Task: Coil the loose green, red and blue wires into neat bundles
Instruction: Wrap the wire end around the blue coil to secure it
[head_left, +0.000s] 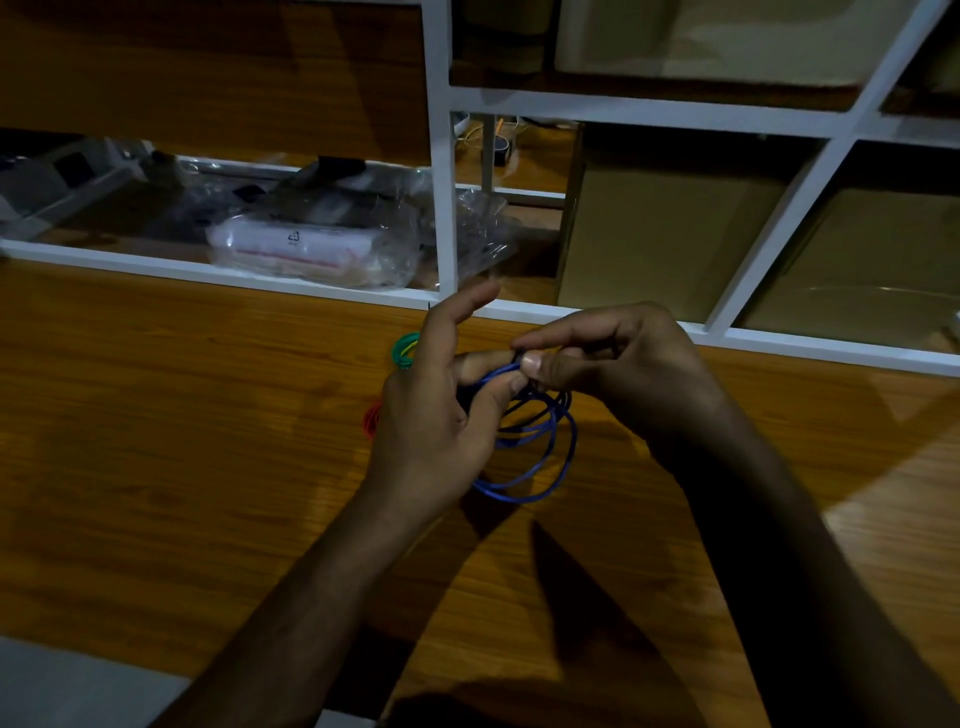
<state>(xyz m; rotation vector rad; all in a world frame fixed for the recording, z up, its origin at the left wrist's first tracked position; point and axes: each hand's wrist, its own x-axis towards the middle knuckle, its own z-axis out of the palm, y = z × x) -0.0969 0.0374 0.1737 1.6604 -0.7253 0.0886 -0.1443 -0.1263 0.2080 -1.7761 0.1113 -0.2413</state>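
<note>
The blue wire hangs in several loops above the wooden table, held up between both hands. My left hand pinches the top of the loops with thumb and fingers, its index finger pointing up. My right hand pinches the same wire at the top, right against the left fingertips. A green wire bundle lies on the table just behind my left hand, partly hidden by it. A bit of the red wire shows at the left edge of that hand.
A white-framed shelf unit stands along the table's far edge. Clear plastic bags with packaged items lie in its left bay, and brown cardboard boxes fill the right bays.
</note>
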